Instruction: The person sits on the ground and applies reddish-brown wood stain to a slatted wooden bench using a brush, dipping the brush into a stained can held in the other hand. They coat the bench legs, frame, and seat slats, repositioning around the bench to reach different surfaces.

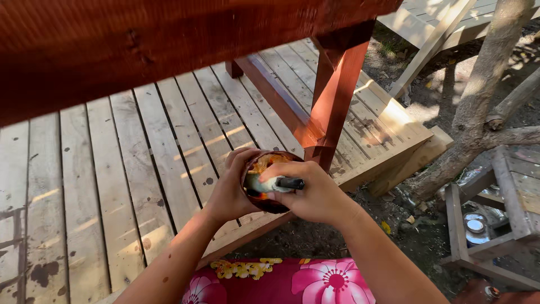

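Note:
My left hand [229,188] cups a small round container [260,169] with dark reddish-brown stain inside, held tilted toward me. My right hand [315,191] grips a brush with a black handle [291,183]; its bristle end lies inside the container. Both hands are close together above the edge of a wooden plank deck [124,169]. A reddish-brown stained beam [140,39] runs across the top of the view, with a stained post [334,95] just beyond my hands.
Bare dirt lies right of the deck, with a leaning tree trunk [484,95]. A weathered wooden frame [506,202] stands at right with a metal can [475,225] under it. Unstained planks [433,28] rest at the back right. Pink flowered cloth [304,281] covers my lap.

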`<state>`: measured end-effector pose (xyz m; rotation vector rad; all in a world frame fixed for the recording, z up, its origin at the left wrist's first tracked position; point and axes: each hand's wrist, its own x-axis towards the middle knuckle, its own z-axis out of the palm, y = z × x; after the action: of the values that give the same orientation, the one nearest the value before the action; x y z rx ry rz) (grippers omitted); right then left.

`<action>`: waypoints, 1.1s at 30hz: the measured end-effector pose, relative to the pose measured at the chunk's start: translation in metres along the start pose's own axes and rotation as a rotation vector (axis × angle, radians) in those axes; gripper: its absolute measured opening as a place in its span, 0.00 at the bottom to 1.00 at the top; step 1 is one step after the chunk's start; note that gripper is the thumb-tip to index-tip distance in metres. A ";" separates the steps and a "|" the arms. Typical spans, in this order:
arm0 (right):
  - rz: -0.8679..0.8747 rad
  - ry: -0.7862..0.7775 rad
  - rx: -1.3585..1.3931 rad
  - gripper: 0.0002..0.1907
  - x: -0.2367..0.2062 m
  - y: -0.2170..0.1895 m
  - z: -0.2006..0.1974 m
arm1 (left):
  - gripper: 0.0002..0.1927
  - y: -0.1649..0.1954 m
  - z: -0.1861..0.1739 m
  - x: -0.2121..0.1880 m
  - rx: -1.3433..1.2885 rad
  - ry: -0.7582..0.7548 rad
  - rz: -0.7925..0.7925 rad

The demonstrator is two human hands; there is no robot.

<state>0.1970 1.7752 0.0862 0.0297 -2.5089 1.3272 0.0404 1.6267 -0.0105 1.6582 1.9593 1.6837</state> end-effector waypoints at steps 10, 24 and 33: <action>0.165 0.376 0.146 0.14 -0.031 0.050 0.055 | 0.52 -0.050 0.044 -0.016 0.119 0.103 -0.074; 0.164 0.304 -0.069 0.17 -0.039 0.018 0.009 | 0.57 -0.049 0.046 -0.016 -0.101 0.091 -0.200; 0.065 0.426 -0.197 0.17 -0.056 0.005 0.011 | 0.57 -0.043 0.057 -0.010 -0.169 0.157 -0.145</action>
<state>0.2467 1.7627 0.0615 -0.3423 -2.2713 0.9769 0.0529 1.6644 -0.0700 1.3317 1.8880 1.9136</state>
